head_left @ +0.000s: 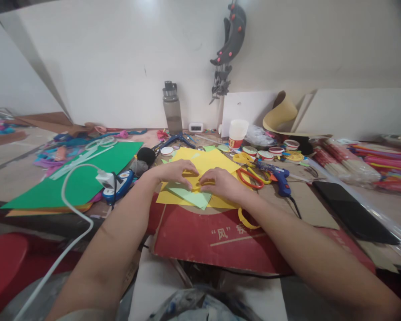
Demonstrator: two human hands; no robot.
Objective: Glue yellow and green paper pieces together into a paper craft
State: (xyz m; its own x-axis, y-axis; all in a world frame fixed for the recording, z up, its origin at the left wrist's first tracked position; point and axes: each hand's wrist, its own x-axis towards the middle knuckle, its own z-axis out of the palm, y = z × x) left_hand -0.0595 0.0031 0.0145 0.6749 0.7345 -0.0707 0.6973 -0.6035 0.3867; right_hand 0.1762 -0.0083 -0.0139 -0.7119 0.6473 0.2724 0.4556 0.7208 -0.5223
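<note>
My left hand (178, 172) is over a yellow paper sheet (217, 160), its thumb and fingers curved and apart. Facing it, my right hand (220, 182) has bent fingers with a gap to the thumb. Only yellow shows in the gaps of both hands; I make out nothing held. Beneath them, pale green paper (195, 197) lies on the yellow sheets. All this rests on a red cardboard piece (200, 236) with white lettering. A yellow paper strip (243, 219), curved into a loop, is below my right wrist. Red-handled scissors (250, 179) lie just right of that hand.
A blue glue gun (282, 180) and a black phone (352, 209) lie at right. Green sheets (70, 183) and a white plug (107, 179) on a blue power strip (122, 186) are at left. Behind stand a grey bottle (172, 109) and a paper cup (238, 132).
</note>
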